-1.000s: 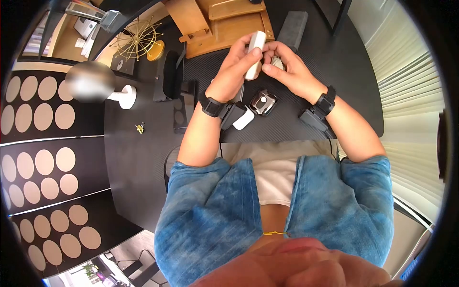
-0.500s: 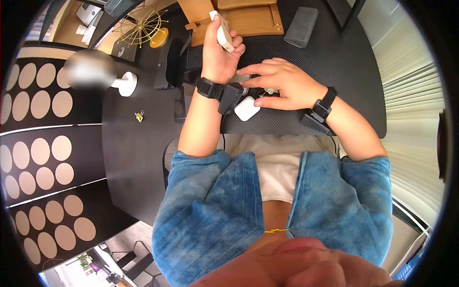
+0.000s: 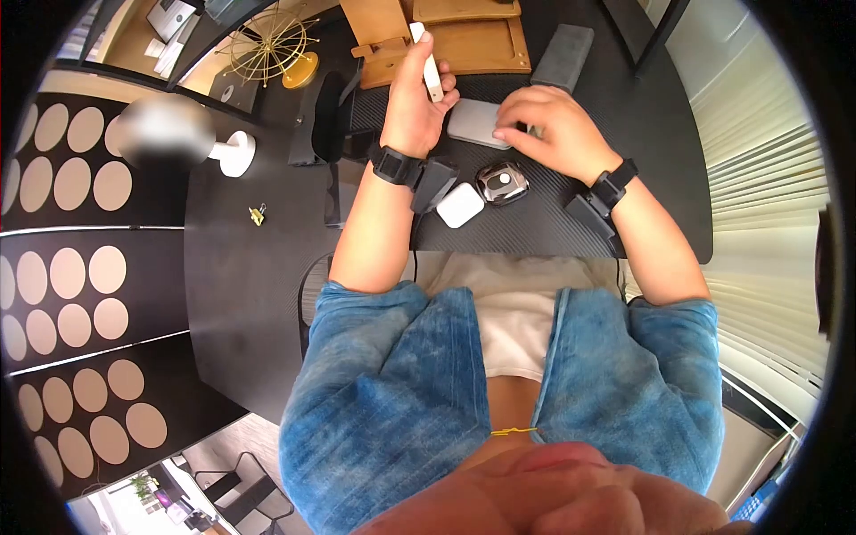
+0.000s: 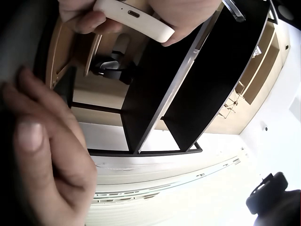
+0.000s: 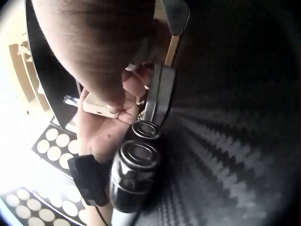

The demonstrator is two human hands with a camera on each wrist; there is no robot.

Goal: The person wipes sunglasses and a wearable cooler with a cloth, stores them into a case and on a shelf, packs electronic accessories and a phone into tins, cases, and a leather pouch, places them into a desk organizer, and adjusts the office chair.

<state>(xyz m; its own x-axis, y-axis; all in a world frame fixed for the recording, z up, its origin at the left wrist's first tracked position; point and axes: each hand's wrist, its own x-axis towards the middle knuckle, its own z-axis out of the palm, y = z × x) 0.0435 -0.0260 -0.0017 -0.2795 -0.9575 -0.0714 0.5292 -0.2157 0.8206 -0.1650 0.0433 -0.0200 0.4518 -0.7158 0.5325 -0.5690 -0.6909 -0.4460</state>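
Observation:
In the head view, the left hand [image 3: 415, 111] holds a slim white device [image 3: 432, 75] upright, thumb along it and fingers curled round it. Its end with a small slot shows in the left wrist view, white device [image 4: 136, 19]. The right hand [image 3: 557, 132] is bent over the right end of a flat grey case [image 3: 474, 122]. A small pale item [image 3: 535, 131] shows between its thumb and fingers, mostly hidden by them. Nearer the body lie a white rounded case [image 3: 460, 206] and a shiny dark gadget [image 3: 503, 183] with a white button.
A wooden organizer [image 3: 481, 45] stands at the back, a dark grey block [image 3: 563, 55] to its right. Leftward are a gold wire wheel [image 3: 268, 46], a white-based round object [image 3: 236, 153] and a small yellowish clip [image 3: 258, 214] on the black desk [image 3: 241, 294].
The left hand has drawn the white device up and left, away from the right hand. The right hand dipped over the shiny gadget, then moved back up; grey case and gadget now show.

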